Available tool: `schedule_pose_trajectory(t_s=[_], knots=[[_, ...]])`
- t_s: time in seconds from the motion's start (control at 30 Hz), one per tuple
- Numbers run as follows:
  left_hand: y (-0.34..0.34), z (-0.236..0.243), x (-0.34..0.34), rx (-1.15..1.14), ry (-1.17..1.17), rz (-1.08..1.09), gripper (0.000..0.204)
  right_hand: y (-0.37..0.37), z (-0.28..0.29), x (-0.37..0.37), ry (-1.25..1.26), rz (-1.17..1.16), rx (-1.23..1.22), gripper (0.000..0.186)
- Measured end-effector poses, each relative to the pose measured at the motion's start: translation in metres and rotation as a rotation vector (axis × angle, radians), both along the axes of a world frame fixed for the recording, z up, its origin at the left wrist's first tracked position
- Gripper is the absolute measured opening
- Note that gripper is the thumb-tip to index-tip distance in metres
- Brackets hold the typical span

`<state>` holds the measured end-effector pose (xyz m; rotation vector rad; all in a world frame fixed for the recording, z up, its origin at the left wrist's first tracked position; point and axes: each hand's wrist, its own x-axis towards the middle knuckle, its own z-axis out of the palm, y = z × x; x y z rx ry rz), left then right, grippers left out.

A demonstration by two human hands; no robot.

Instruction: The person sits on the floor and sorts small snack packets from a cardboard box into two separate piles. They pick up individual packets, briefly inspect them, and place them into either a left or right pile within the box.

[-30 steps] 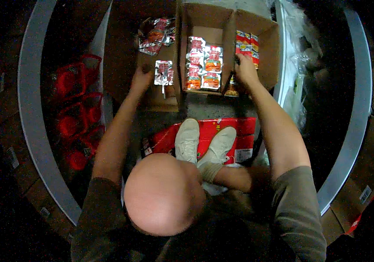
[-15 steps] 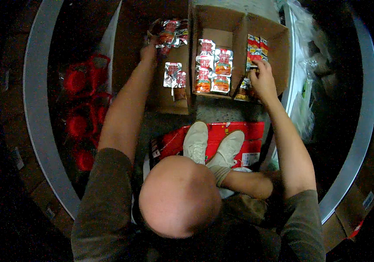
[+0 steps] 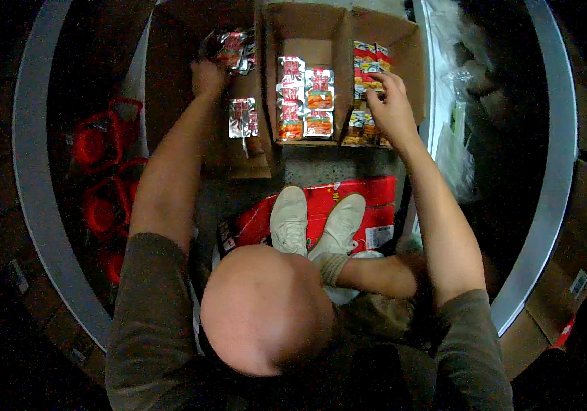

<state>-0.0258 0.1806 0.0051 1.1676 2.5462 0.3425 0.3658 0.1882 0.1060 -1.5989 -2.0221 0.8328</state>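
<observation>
My left hand (image 3: 208, 78) reaches into the left cardboard box (image 3: 255, 168), beside a cluster of shiny red-and-silver food packets (image 3: 234, 51). Its fingers are in shadow, so I cannot tell whether they grip one. Nearer in that box lie more silver packets (image 3: 241, 118). Over the right cardboard box (image 3: 403, 48) is my right hand (image 3: 390, 106), thumb and fingers apart, fingertips at the red-and-yellow packets (image 3: 369, 60). Yellow-brown packets (image 3: 360, 129) lie at that box's near end. Between them, the middle box (image 3: 307, 31) holds two columns of red, silver and orange packets (image 3: 319, 99).
A flattened red carton (image 3: 375, 198) lies under my shoes (image 3: 288, 219). Red items (image 3: 98, 147) in clear wrap are at the left. Clear plastic bags (image 3: 461, 130) lie to the right, inside a curved grey metal frame (image 3: 550, 171).
The whole view has shifted, so boxes and arms appear further left. My right hand's fingers have spread a little over the packets. My left hand stays by the same cluster.
</observation>
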Motion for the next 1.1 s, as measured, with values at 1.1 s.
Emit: schedule_pose_trajectory(t_s=[1.1], knots=[[-0.183,0.46,0.232,0.598,-0.691,-0.603,0.023,-0.167,0.309,0.015,1.197,0.239,-0.211,0.02]])
